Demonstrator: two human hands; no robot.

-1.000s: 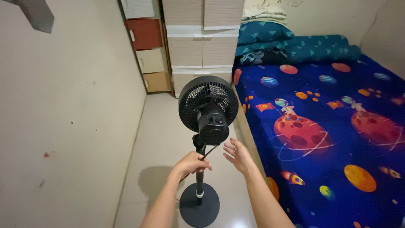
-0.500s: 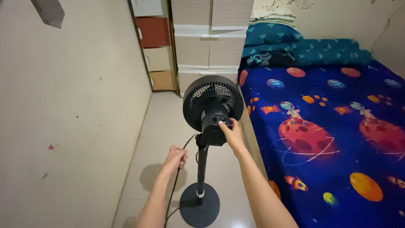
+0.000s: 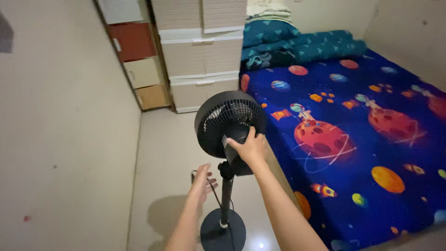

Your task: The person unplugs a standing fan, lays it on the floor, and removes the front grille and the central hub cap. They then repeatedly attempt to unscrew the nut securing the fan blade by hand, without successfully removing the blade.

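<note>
Head view, fan: black pedestal fan (image 3: 230,123) beside the space-print bed (image 3: 353,139)
Right hand (image 3: 251,148): gripping the fan's motor housing
Left hand (image 3: 202,182): fingers spread, empty, left of the fan's pole (image 3: 226,195)

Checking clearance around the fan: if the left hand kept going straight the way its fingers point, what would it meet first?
Probably the fan's black pole, just right of the open left hand; depth is unclear, so it might pass in front.

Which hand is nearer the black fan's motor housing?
Right. The right hand rests on the motor housing behind the fan's grille. The left hand is open, lower and to the left, beside the pole, touching nothing.
</note>
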